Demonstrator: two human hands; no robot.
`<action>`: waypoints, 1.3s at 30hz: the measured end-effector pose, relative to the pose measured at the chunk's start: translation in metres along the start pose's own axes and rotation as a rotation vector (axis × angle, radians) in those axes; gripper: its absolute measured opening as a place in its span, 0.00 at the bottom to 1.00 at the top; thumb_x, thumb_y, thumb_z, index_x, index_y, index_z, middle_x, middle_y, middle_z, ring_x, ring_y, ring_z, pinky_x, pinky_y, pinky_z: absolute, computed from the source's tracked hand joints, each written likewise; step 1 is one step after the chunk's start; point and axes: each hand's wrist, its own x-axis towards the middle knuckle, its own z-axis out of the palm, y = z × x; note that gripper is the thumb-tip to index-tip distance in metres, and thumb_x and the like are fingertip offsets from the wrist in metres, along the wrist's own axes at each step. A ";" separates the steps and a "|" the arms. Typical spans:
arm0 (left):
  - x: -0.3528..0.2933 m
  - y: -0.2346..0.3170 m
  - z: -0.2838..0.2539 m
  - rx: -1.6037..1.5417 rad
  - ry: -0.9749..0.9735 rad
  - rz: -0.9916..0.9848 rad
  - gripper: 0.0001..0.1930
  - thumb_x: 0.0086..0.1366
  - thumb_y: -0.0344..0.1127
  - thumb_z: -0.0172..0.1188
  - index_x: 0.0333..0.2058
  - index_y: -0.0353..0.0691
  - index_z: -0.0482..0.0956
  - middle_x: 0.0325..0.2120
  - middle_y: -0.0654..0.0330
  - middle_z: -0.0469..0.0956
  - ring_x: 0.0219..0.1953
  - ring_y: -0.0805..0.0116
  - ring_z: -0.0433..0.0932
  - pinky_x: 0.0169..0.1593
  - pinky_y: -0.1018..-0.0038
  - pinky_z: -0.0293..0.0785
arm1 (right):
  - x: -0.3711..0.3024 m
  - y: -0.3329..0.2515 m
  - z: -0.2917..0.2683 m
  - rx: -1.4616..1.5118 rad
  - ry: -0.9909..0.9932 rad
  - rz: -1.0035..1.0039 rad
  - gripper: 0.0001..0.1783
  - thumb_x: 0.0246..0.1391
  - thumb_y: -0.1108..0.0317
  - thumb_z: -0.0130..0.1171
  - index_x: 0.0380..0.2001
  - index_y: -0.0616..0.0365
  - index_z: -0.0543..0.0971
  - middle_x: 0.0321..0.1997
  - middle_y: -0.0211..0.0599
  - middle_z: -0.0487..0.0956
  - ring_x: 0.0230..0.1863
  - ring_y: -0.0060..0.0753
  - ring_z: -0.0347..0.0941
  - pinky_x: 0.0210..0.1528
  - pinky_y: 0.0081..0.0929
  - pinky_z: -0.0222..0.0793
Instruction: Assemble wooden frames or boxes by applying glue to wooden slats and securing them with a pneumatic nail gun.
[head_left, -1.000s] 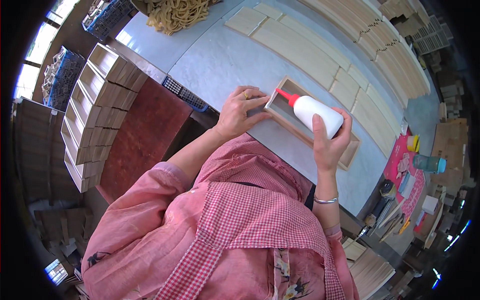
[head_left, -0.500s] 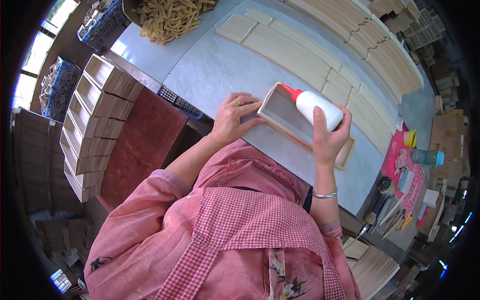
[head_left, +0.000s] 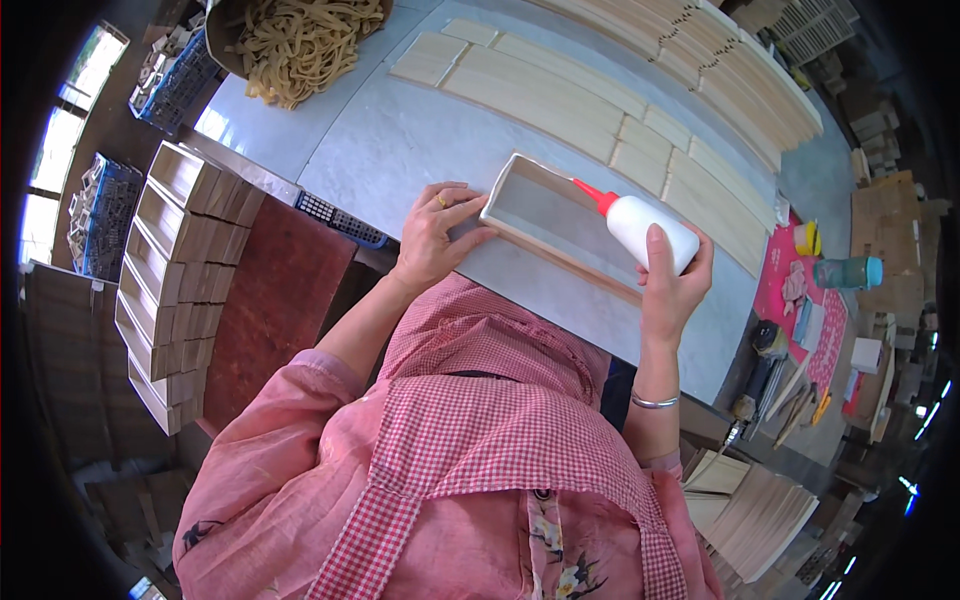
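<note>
Red nozzle (head_left: 590,195) advancing along the far side of the wooden frame (head_left: 565,261)

Right hand (head_left: 675,285): The hand is gripping a white bottle (head_left: 652,233), with the fingers wrapping its body and the thumb lying along it. The bottle is tilting, and the nozzle is pointing left and away from the person, its tip meeting the rim of the far long side.

Left hand (head_left: 441,238): The hand is holding its thumb and forefinger apart and touching the frame at its left end, by the near corner. It is not lifting the frame.

Position of the frame: It is lying on the grey table (head_left: 400,135) directly in front of the person, between the hands and on the near side of the flat wood panels (head_left: 540,92). The bottle and right hand are hiding its right end.

Change: One second ago the tip was working at the left short end; half a second ago it was reaching the far-left corner. It is now trailing a white line (head_left: 540,164) past that corner. The frame is keeping its place beside the panels, although the view is shifting.

Meaning: The left end is showing white along its rim, so that side appears covered. The far side is probably only partly covered.
</note>
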 end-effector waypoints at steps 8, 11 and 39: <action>0.002 0.004 -0.002 -0.014 -0.028 -0.017 0.21 0.55 0.32 0.72 0.50 0.39 0.86 0.49 0.58 0.81 0.56 0.55 0.72 0.59 0.64 0.71 | 0.006 0.010 0.007 -0.072 -0.005 -0.086 0.26 0.54 0.57 0.70 0.49 0.61 0.72 0.45 0.45 0.77 0.41 0.40 0.76 0.43 0.33 0.75; 0.002 0.005 -0.001 -0.022 -0.021 -0.016 0.20 0.56 0.32 0.72 0.49 0.39 0.86 0.49 0.57 0.81 0.56 0.55 0.72 0.59 0.64 0.71 | 0.007 0.008 -0.001 -0.064 0.011 -0.066 0.26 0.54 0.57 0.70 0.48 0.62 0.73 0.44 0.45 0.77 0.41 0.39 0.75 0.43 0.33 0.75; 0.003 0.007 -0.001 0.018 -0.043 -0.006 0.20 0.55 0.32 0.72 0.48 0.38 0.85 0.47 0.58 0.81 0.55 0.56 0.73 0.58 0.64 0.72 | 0.000 0.023 -0.128 -0.199 0.303 0.089 0.27 0.53 0.59 0.71 0.48 0.64 0.74 0.42 0.48 0.78 0.34 0.35 0.76 0.24 0.24 0.76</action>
